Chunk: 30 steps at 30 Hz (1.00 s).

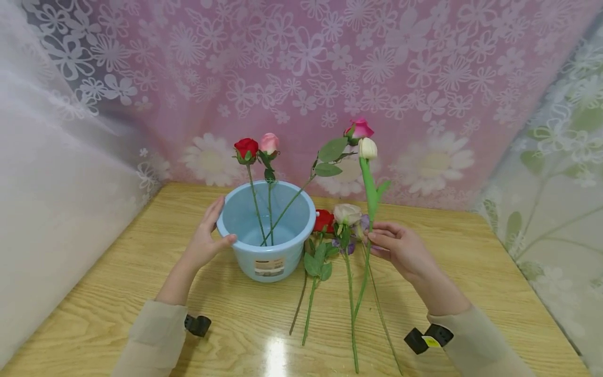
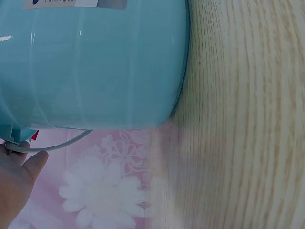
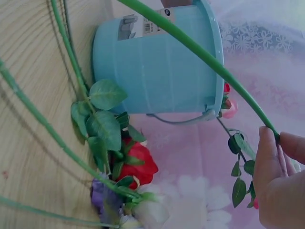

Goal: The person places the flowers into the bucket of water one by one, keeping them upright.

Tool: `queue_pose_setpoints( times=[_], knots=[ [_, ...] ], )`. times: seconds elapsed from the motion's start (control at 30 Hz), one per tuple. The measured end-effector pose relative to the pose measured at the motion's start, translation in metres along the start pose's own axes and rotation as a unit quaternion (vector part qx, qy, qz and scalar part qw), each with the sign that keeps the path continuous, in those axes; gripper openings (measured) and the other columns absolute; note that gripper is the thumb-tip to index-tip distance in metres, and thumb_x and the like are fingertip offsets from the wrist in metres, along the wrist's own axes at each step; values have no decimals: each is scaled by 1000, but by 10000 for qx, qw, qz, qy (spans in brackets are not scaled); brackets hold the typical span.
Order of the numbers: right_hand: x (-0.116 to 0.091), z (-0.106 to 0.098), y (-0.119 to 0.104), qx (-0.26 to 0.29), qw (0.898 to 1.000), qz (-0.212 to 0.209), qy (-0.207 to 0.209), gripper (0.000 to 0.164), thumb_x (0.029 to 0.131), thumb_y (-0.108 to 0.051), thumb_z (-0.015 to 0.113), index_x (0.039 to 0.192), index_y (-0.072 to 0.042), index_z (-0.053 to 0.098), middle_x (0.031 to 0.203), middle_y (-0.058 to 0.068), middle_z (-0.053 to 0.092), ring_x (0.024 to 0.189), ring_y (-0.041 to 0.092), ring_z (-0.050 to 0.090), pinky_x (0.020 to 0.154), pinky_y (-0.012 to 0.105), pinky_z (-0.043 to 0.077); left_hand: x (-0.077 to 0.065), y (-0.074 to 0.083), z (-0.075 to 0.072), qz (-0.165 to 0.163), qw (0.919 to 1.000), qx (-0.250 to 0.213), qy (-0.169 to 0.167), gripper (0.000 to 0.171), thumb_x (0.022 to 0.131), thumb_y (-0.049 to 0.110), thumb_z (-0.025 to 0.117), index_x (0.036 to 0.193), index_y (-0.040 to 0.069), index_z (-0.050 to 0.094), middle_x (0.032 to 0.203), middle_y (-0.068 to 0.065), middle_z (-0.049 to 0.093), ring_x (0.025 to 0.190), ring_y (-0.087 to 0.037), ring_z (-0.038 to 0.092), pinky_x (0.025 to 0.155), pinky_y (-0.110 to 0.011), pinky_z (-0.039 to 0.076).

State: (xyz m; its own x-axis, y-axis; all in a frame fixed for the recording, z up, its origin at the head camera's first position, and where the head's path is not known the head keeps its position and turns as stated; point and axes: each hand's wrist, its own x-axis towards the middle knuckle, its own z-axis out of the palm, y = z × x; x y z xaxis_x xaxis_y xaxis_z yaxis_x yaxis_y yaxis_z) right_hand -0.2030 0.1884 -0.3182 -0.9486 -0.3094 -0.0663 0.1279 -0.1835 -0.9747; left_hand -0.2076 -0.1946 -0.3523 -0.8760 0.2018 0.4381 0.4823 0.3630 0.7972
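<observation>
A light blue plastic bucket (image 1: 267, 262) stands on the table, holding a red rose (image 1: 246, 149), a light pink rose (image 1: 269, 143) and a magenta rose (image 1: 360, 129) that leans far out to the right. My left hand (image 1: 207, 233) holds the bucket's left rim, thumb at the front edge; the left wrist view shows the thumb and fingers by the bucket's thin handle (image 2: 66, 143). Between thumb and fingers, my right hand (image 1: 400, 248) pinches the green stem of a white tulip (image 1: 368, 149), held upright right of the bucket. In the right wrist view that stem (image 3: 200, 50) crosses before the bucket.
Right of the bucket, more flowers lie on the wooden table (image 1: 226, 335): a red rose (image 1: 323, 221), a whitish rose (image 1: 347, 214) and purple blooms (image 1: 346, 247), stems toward me. A pink floral curtain (image 1: 301, 78) hangs behind; pale curtains flank both sides.
</observation>
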Motion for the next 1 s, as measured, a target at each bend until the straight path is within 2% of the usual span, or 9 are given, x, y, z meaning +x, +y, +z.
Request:
queue_pose_setpoints(
  times=[0.27, 0.47, 0.63, 0.77, 0.87, 1.0],
  knots=[
    [20, 27, -11, -101, 9999, 69, 88, 22, 86, -1, 53, 108, -1, 46, 87, 1, 60, 78, 11, 60, 66, 21, 51, -1, 0, -2, 28, 10000, -59, 56, 87, 76, 26, 66, 137, -9, 15, 140, -28, 11, 125, -42, 17, 100, -53, 21],
    [33, 48, -21, -66, 9996, -261, 7, 17, 87, 1, 52, 103, -2, 50, 83, 2, 60, 75, 12, 60, 64, 21, 51, -1, -1, -2, 24, 10000, -57, 38, 89, 76, 30, 66, 137, -9, 15, 141, -27, 10, 125, -42, 17, 100, -53, 21],
    [38, 62, -29, 2, 9991, -420, -74, 14, 87, 2, 51, 100, -2, 53, 81, 2, 62, 77, 14, 61, 64, 22, 52, 0, -4, 0, 26, 10000, -67, 31, 88, 77, 30, 66, 138, -7, 15, 141, -26, 11, 126, -41, 17, 100, -52, 21],
    [41, 72, -36, -25, 9984, -548, -132, 13, 86, 0, 53, 97, -5, 56, 83, 2, 63, 77, 14, 61, 66, 23, 51, 0, -5, 0, 47, 9999, -89, 47, 91, 76, 36, 66, 138, -6, 15, 141, -26, 11, 126, -41, 17, 100, -52, 20],
    [43, 79, -42, 54, 9981, -610, -87, 12, 86, 0, 53, 96, -6, 57, 82, 2, 63, 77, 14, 61, 67, 24, 52, 0, -5, 0, 17, 10000, -78, 41, 92, 76, 40, 66, 139, -5, 15, 141, -26, 11, 126, -41, 17, 100, -52, 20],
    [46, 86, -53, 359, 9973, -645, -32, 12, 86, 3, 52, 94, -5, 57, 79, 2, 62, 73, 13, 62, 64, 24, 52, 0, -4, 0, -34, 10000, -78, 11, 91, 76, 36, 66, 139, -5, 15, 142, -25, 11, 126, -41, 16, 101, -51, 20]
  ],
)
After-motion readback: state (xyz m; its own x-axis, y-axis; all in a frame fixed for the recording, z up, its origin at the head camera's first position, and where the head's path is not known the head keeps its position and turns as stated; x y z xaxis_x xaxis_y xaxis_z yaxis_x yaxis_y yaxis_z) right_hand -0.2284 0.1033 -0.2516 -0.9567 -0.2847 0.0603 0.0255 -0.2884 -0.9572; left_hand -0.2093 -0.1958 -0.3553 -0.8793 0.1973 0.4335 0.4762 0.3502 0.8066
